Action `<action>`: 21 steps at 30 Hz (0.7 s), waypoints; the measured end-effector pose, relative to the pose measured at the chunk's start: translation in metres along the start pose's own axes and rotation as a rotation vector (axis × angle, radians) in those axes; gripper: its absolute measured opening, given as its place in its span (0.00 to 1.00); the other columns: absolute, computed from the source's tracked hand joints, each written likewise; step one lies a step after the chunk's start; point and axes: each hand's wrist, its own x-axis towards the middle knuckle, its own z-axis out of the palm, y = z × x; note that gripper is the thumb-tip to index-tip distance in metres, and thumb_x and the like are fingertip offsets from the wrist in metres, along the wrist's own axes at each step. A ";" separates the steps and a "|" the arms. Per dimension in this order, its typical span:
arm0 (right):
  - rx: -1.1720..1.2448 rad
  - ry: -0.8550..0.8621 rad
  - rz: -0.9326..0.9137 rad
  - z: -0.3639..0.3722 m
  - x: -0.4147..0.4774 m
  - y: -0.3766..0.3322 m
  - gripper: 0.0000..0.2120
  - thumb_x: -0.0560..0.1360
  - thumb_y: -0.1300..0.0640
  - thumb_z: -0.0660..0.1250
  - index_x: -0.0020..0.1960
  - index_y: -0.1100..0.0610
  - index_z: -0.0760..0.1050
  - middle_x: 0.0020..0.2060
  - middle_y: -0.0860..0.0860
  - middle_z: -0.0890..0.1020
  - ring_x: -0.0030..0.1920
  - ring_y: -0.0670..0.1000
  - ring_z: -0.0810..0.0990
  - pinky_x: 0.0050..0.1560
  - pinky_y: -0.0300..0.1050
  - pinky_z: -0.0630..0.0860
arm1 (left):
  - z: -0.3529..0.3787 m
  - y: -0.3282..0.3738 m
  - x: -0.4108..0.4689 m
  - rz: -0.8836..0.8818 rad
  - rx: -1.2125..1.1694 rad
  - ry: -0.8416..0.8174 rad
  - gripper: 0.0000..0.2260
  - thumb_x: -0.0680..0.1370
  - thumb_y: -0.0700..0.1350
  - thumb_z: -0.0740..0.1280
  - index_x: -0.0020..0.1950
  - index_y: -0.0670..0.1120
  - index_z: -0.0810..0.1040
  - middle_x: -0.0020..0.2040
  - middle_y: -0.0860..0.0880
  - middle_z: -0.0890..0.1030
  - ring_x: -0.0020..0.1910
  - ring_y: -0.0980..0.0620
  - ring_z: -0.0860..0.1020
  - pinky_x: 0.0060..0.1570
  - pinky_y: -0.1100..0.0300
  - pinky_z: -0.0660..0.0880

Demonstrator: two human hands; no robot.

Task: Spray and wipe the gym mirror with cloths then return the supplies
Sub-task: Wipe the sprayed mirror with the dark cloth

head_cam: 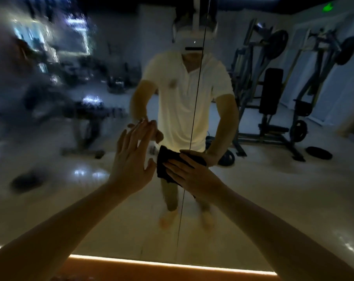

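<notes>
The gym mirror [273, 189] fills the view, with a vertical seam running down its middle. Its left part is wet and streaked with droplets. My right hand [189, 175] presses a dark cloth [166, 165] flat against the glass just left of the seam, fingers straight. My left hand [131, 157] is raised beside it with straight fingers, its fingertips at the glass, holding nothing. No spray bottle is in view.
A lit orange ledge [151, 268] runs along the mirror's bottom edge. The mirror reflects a person in a white shirt, weight machines [273, 94] on the right and plates on the floor behind me.
</notes>
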 end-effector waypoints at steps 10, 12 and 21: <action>-0.138 0.046 0.095 -0.065 0.056 0.158 0.24 0.85 0.49 0.58 0.77 0.60 0.70 0.77 0.58 0.70 0.78 0.59 0.66 0.81 0.60 0.51 | -0.045 -0.006 0.082 0.078 0.036 0.111 0.35 0.75 0.50 0.63 0.82 0.40 0.63 0.81 0.37 0.62 0.80 0.35 0.61 0.80 0.37 0.55; -0.166 -0.001 0.126 -0.082 0.067 0.185 0.29 0.84 0.44 0.58 0.79 0.60 0.65 0.79 0.60 0.65 0.80 0.61 0.63 0.81 0.62 0.51 | -0.058 -0.009 0.100 0.100 0.053 0.133 0.35 0.75 0.50 0.62 0.81 0.40 0.63 0.80 0.36 0.63 0.80 0.35 0.62 0.79 0.35 0.56; -0.258 -0.025 0.550 -0.159 0.126 0.297 0.35 0.86 0.42 0.51 0.81 0.66 0.53 0.81 0.65 0.54 0.82 0.63 0.52 0.81 0.61 0.49 | -0.119 -0.036 0.185 0.034 0.295 0.223 0.40 0.81 0.59 0.65 0.83 0.35 0.55 0.83 0.36 0.55 0.83 0.37 0.53 0.81 0.39 0.50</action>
